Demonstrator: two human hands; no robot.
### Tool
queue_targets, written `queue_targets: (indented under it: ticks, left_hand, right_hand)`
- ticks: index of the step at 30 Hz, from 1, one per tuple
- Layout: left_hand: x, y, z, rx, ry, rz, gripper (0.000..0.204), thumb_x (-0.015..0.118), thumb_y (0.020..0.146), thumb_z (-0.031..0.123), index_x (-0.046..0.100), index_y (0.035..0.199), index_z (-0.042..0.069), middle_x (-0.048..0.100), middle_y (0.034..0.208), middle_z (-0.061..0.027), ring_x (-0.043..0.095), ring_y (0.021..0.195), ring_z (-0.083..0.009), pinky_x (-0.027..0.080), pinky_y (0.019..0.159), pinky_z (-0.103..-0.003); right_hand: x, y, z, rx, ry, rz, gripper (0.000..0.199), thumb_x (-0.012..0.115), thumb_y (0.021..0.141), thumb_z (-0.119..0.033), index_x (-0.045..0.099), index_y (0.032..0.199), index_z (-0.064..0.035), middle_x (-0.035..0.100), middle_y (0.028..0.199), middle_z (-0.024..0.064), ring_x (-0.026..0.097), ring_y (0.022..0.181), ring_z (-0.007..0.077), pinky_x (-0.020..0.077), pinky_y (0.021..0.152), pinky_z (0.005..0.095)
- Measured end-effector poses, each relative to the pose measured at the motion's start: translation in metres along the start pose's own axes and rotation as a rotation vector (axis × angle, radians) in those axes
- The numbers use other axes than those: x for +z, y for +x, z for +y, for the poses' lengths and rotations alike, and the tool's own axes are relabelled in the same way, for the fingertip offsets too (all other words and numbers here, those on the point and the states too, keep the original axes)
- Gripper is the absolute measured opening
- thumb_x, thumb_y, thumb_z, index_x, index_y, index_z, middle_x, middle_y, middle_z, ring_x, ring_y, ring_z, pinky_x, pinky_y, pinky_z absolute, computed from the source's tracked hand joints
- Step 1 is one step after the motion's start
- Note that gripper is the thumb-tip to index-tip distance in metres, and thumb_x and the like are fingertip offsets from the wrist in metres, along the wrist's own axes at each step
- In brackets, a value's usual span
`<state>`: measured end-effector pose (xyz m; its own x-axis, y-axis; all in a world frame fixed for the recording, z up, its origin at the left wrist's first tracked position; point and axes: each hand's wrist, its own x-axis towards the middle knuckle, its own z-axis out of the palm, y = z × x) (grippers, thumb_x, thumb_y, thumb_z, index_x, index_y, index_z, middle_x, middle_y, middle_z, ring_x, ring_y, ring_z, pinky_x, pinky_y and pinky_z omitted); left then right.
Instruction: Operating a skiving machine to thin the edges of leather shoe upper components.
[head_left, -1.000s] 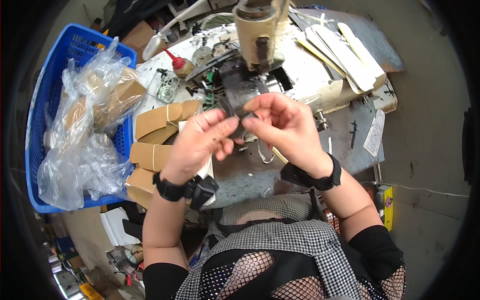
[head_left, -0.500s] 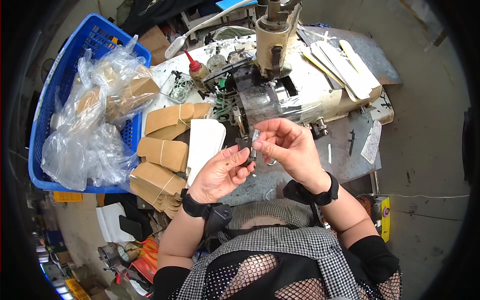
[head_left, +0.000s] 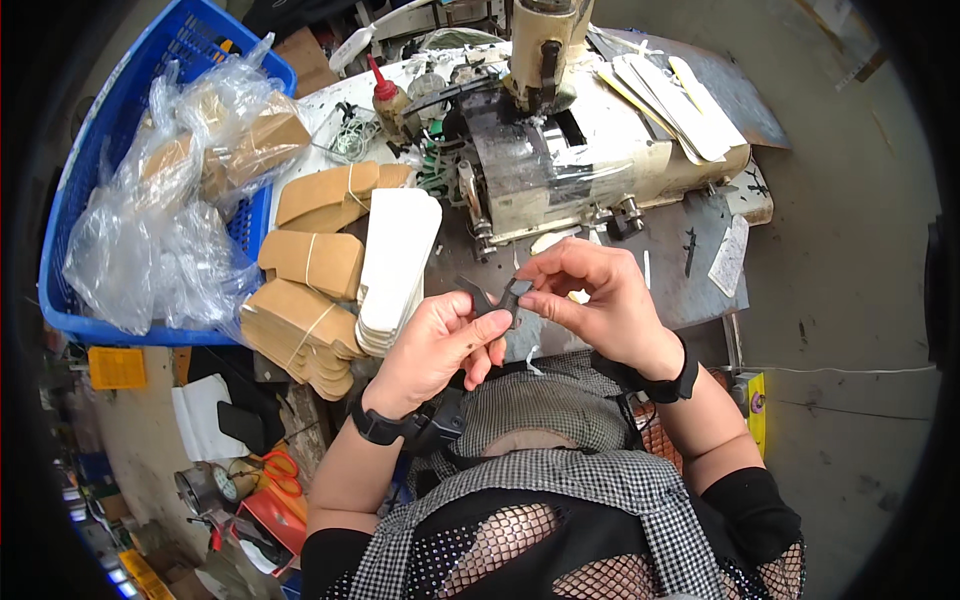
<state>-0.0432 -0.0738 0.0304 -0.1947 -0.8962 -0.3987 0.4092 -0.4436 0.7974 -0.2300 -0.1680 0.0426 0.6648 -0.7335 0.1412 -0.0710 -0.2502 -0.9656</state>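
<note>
A small dark metal part (head_left: 519,287) with a forked, V-like outline is held between my two hands, near my apron. My left hand (head_left: 445,343) grips its lower portion between thumb and fingers. Thumb and forefinger of my right hand (head_left: 605,300) pinch its upper right end, which looks grey and flat. Its exact kind is hard to make out. Just beyond my hands stands a cream sewing machine (head_left: 640,175), with a metal rod and fittings at its left end. A stack of white card pieces (head_left: 398,250) lies beyond my left hand.
Banded bundles of brown card pieces (head_left: 312,262) lie left of the white stack. A blue basket (head_left: 62,235) holds clear plastic bags. An oil bottle with a red tip (head_left: 388,98) stands behind. More white strips (head_left: 665,110) rest on the machine. Orange-handled scissors (head_left: 281,470) lie lower left.
My hands have drawn back from the machine's near end toward my body, still holding the dark part. The part is turned so its forked shape shows. The whole view has shifted slightly.
</note>
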Motion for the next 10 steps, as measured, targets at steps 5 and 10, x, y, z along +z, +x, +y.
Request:
queue_targets:
  ticks: [5,10]
  left_hand:
    - [0.016,-0.018,-0.012,0.091,0.185,0.102,0.022,0.060,0.093,0.022,0.058,0.087,0.000,0.060,0.064,-0.0041,0.051,0.043,-0.0046,0.039,0.037,-0.018]
    - [0.034,-0.038,-0.024,0.126,0.387,0.245,0.022,0.060,0.093,0.022,0.058,0.088,0.001,0.060,0.064,-0.0038,0.052,0.043,-0.0054,0.040,0.037,-0.018]
  right_hand:
    - [0.007,-0.021,-0.003,-0.112,-0.131,0.057,0.016,0.072,0.076,0.000,0.063,0.090,0.0004,0.062,0.080,0.0071,0.062,0.068,0.0133,0.0515,0.062,0.0240]
    - [0.008,-0.034,-0.006,-0.125,-0.185,-0.009,0.016,0.072,0.077,-0.001,0.063,0.091,-0.0002,0.063,0.085,0.0077,0.066,0.077,0.0161,0.0526,0.066,0.0255]
